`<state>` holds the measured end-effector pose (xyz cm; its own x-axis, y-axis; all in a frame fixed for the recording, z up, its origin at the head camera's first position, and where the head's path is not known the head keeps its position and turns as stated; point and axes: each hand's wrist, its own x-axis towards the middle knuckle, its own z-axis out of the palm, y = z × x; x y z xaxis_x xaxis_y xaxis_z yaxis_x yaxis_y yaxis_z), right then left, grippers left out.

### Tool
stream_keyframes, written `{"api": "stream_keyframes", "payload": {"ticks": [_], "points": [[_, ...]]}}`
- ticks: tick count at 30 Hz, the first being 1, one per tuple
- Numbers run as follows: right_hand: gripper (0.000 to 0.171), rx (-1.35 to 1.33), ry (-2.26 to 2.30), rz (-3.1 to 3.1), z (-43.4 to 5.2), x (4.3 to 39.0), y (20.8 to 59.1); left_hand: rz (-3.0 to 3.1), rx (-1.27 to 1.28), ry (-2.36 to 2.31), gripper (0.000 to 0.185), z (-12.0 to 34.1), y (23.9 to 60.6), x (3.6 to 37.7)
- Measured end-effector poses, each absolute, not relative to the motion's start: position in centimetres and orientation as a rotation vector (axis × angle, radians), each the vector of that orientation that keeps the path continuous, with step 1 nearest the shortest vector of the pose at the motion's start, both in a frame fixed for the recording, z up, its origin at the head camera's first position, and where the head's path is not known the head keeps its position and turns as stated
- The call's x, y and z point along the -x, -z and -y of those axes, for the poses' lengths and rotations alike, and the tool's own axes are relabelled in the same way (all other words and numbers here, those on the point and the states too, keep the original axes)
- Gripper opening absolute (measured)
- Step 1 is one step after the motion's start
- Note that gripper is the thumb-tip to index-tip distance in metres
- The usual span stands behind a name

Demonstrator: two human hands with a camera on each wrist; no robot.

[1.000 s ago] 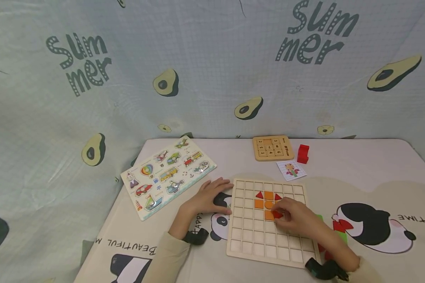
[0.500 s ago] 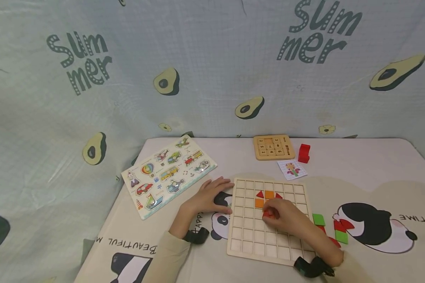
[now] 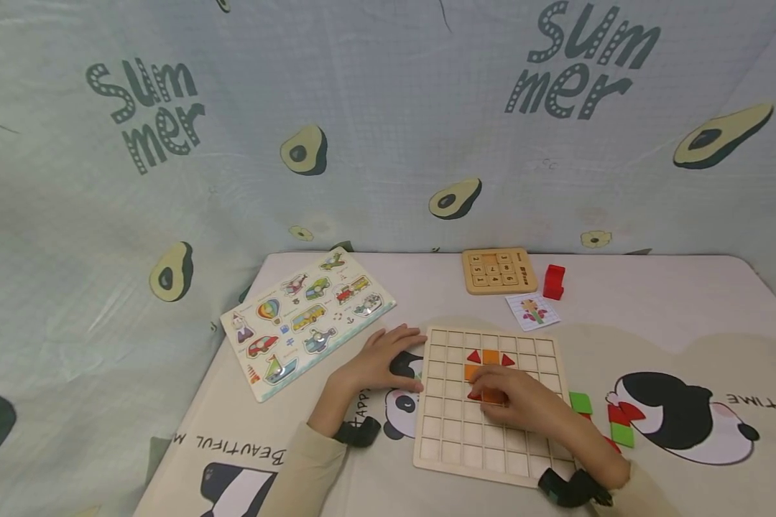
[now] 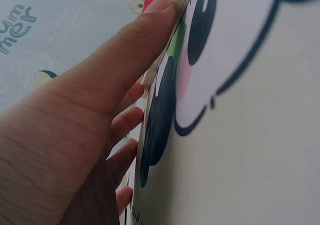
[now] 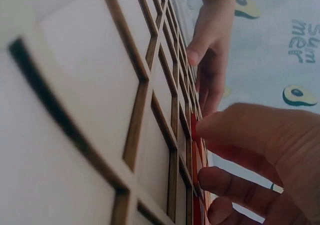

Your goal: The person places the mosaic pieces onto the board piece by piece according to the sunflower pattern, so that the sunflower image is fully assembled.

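Note:
A square wooden grid board lies on the table, with red triangles and orange squares set in its upper middle. Over these pieces is my right hand, thumb and fingers bent down to the board. At its fingertips sits a red triangle, just left of an orange square partly covered by the hand. In the right wrist view, the thumb tip meets a red piece in the grid. My left hand rests with spread fingers against the board's left edge; its thumb touches that edge.
Beyond the board lie a pattern card, a wooden number puzzle and a red block. A vehicle picture puzzle is at the left. Green and red pieces lie right of the board.
My right hand has moved left over the board, carrying the red triangle from the right of the lower orange square to its left. The left hand has stayed in place.

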<state>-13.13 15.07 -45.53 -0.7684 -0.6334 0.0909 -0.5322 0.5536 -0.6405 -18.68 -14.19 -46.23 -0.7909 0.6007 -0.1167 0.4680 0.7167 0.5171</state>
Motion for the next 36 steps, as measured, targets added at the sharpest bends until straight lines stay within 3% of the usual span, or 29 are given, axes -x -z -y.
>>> {"api": "stream_keyframes", "payload": {"ticks": [36], "points": [[0.008, 0.967, 1.017, -2.670, -14.73, 14.04, 45.79, -2.655, -0.861, -0.677, 0.083, 14.23, 46.28, 18.70]]}}
